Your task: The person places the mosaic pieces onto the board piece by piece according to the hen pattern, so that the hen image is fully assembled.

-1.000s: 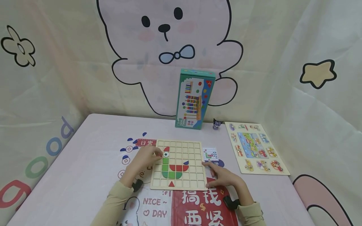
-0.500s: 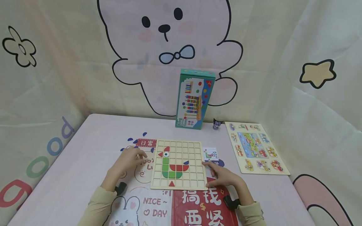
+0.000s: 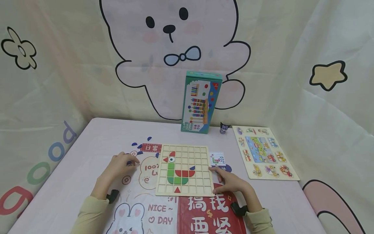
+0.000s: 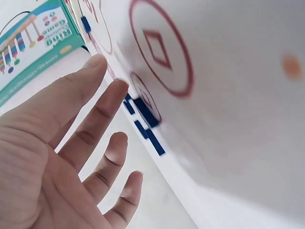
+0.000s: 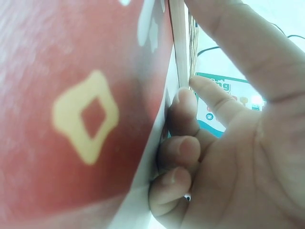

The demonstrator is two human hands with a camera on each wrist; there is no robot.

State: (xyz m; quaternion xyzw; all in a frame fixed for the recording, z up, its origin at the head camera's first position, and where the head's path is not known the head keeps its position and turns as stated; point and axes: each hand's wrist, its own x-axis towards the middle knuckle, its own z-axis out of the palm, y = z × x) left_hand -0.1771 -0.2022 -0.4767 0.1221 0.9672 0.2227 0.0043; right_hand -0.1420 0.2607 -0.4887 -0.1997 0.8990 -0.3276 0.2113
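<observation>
A wooden grid board bears a bird picture of flat pieces: green squares, red pieces, an eye piece and a small red triangle as beak. One blue piece sits above the red ones; another red triangle lies in the bottom row. Left of the board, my left hand hovers with loosely spread fingers, holding nothing, close to blue pieces. The thumb and index finger of my right hand touch the board's right edge; its other fingers are bent.
Several blue pieces lie scattered behind the left hand. A small pattern card is right of the board. Farther back stand a green game box and a tiny purple figure. A picture puzzle board lies at right.
My left hand has let go of the red triangle at the bird's beak and moved left, off the board, toward the blue pieces. The right hand has stayed at the board's edge.
</observation>
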